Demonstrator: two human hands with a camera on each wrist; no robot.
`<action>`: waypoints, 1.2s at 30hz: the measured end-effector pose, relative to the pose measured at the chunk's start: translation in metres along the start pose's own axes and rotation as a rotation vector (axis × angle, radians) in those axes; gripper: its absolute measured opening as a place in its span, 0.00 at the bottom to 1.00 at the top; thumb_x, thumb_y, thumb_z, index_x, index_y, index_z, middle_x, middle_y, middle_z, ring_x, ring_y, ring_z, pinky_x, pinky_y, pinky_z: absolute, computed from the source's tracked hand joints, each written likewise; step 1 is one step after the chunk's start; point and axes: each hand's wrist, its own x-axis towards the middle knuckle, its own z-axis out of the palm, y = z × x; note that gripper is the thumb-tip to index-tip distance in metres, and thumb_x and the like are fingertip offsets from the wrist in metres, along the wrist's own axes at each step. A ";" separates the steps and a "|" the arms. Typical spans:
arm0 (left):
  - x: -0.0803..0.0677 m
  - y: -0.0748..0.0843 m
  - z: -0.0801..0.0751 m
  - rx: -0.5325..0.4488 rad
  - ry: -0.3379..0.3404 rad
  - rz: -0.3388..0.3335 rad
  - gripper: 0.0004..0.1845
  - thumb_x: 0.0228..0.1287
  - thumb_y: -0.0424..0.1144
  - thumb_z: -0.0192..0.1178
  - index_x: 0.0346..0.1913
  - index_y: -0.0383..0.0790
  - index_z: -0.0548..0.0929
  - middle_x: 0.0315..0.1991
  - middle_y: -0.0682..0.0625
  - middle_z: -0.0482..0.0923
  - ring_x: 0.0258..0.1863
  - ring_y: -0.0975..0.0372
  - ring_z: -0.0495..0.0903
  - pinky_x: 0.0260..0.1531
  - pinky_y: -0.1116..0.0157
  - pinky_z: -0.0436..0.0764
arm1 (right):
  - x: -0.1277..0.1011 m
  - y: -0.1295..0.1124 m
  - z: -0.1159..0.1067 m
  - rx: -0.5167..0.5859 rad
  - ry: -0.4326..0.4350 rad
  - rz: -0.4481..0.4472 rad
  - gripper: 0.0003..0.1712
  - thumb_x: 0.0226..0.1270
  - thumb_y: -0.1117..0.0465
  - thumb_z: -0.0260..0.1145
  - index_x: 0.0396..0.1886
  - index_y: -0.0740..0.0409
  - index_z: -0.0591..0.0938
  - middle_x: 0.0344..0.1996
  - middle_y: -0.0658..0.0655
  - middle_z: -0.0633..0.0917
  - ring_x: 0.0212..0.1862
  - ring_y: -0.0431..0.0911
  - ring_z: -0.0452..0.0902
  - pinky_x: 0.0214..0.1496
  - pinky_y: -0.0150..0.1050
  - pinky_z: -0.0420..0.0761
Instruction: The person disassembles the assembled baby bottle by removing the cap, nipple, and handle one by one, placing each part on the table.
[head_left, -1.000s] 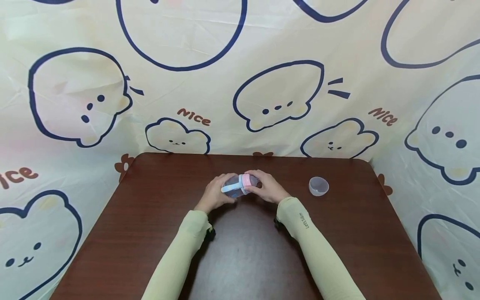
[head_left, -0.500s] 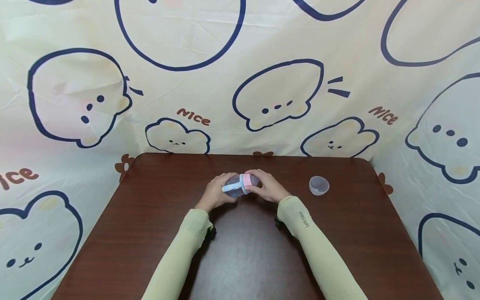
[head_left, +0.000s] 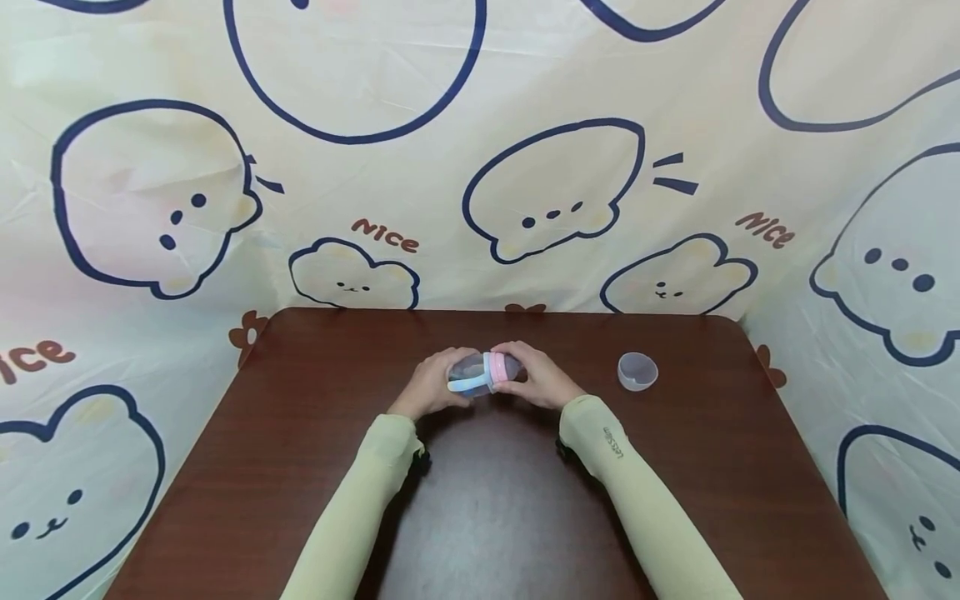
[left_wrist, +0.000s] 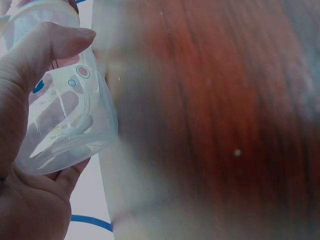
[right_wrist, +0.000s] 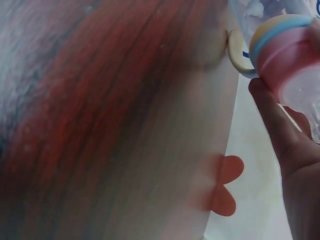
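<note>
1. At the left edge of the scene, behind the desk [head_left: 300, 467], we see a cream cloth backdrop [head_left: 150, 208] printed with navy-outlined cartoon faces and the word "Nice".
2. Left of centre, our left hand [head_left: 431, 390] curls round the clear body of a small baby bottle [head_left: 480, 372]; in the left wrist view the thumb [left_wrist: 47, 47] lies across the transparent wall and the fingers show through it from behind.
3. At the centre, the bottle is held tilted on its side just above the far middle of the dark wooden desk, its pale blue handle [head_left: 467, 383] toward the left hand and its pink collar [head_left: 496, 370] toward the right.
4. Right of centre, our right hand [head_left: 542, 379] grips the pink collar end, fingers wrapped about it; the right wrist view shows the collar and the clear teat part pinched at the fingertips [right_wrist: 267, 107].
5. Farther right, well apart from both hands, a clear round cap [head_left: 637, 371] sits on the desk.
</note>
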 end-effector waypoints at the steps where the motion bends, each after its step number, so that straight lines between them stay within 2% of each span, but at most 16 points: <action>1: 0.000 -0.001 -0.001 -0.003 0.004 0.005 0.45 0.36 0.34 0.87 0.64 0.53 0.80 0.53 0.50 0.82 0.52 0.53 0.79 0.56 0.46 0.79 | 0.001 0.000 0.000 -0.002 0.003 -0.004 0.38 0.61 0.50 0.79 0.69 0.45 0.74 0.61 0.50 0.79 0.58 0.47 0.75 0.63 0.48 0.80; 4: 0.000 -0.003 -0.002 -0.006 0.005 0.013 0.44 0.37 0.35 0.87 0.64 0.52 0.80 0.53 0.51 0.83 0.51 0.54 0.79 0.56 0.48 0.79 | 0.003 0.001 0.000 -0.007 0.003 0.010 0.40 0.59 0.46 0.80 0.70 0.43 0.74 0.62 0.49 0.80 0.58 0.47 0.75 0.64 0.49 0.80; 10: 0.001 -0.004 -0.002 -0.018 0.008 0.009 0.45 0.36 0.35 0.87 0.64 0.53 0.80 0.53 0.50 0.83 0.51 0.53 0.79 0.56 0.47 0.79 | 0.004 0.004 -0.001 0.032 -0.004 0.091 0.35 0.70 0.44 0.71 0.74 0.41 0.72 0.68 0.50 0.78 0.65 0.49 0.75 0.69 0.53 0.77; 14: 0.002 -0.003 -0.003 -0.028 0.016 0.004 0.45 0.35 0.34 0.87 0.64 0.54 0.81 0.53 0.50 0.83 0.51 0.52 0.79 0.56 0.46 0.78 | 0.006 0.004 -0.003 0.046 -0.005 0.109 0.32 0.73 0.44 0.68 0.73 0.42 0.74 0.67 0.51 0.80 0.65 0.50 0.76 0.70 0.54 0.76; 24: 0.000 -0.003 -0.002 -0.020 -0.007 -0.024 0.44 0.38 0.35 0.86 0.65 0.54 0.80 0.54 0.50 0.82 0.53 0.53 0.78 0.57 0.47 0.78 | 0.002 -0.001 -0.005 0.062 -0.024 0.103 0.36 0.67 0.45 0.74 0.72 0.41 0.74 0.65 0.50 0.80 0.60 0.49 0.77 0.63 0.49 0.82; 31: -0.001 -0.005 -0.001 -0.016 0.005 -0.017 0.45 0.37 0.35 0.86 0.65 0.53 0.80 0.54 0.50 0.82 0.52 0.53 0.78 0.57 0.48 0.77 | 0.001 -0.005 -0.008 0.062 -0.043 0.114 0.39 0.65 0.44 0.75 0.74 0.38 0.72 0.69 0.49 0.77 0.63 0.49 0.74 0.67 0.52 0.78; 36: -0.001 -0.004 -0.001 -0.024 0.009 -0.012 0.45 0.38 0.34 0.86 0.65 0.54 0.80 0.55 0.50 0.82 0.53 0.53 0.78 0.57 0.47 0.77 | 0.000 -0.006 -0.010 0.059 -0.047 0.122 0.40 0.66 0.43 0.74 0.76 0.38 0.70 0.71 0.50 0.75 0.66 0.50 0.72 0.70 0.53 0.75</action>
